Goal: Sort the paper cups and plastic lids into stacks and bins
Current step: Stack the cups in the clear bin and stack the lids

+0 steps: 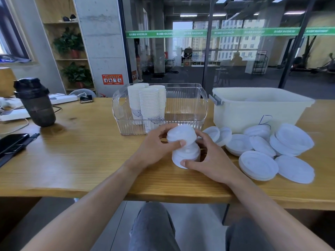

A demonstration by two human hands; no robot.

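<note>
Legible writing: "MAXIMUM" repeated along the green strip on the glass partition (217,32); a handwritten blue mark, possibly "B", on the white opaque plastic bin (253,107). The orange wall notice (112,79) is too small to read.

Clear ribbed plastic bin (186,105) holds several upright nested stacks of white paper cups (148,104), rims up, blue print on the lowest cups. What the white bin contains cannot be made out.

Left hand (155,149) grips an upper stack of white plastic lids (181,135), thumb and fingers curled round it. Right hand (212,160) pinches a lower lid stack (186,154) resting on the wooden table (81,151). The upper stack is tilted, sitting atop the lower; the column's long axis runs roughly vertical. Loose white lids (272,151) lie overlapping just right of the hands, in front of the white bin.

Dark shaker bottle (35,102) stands far left.
</note>
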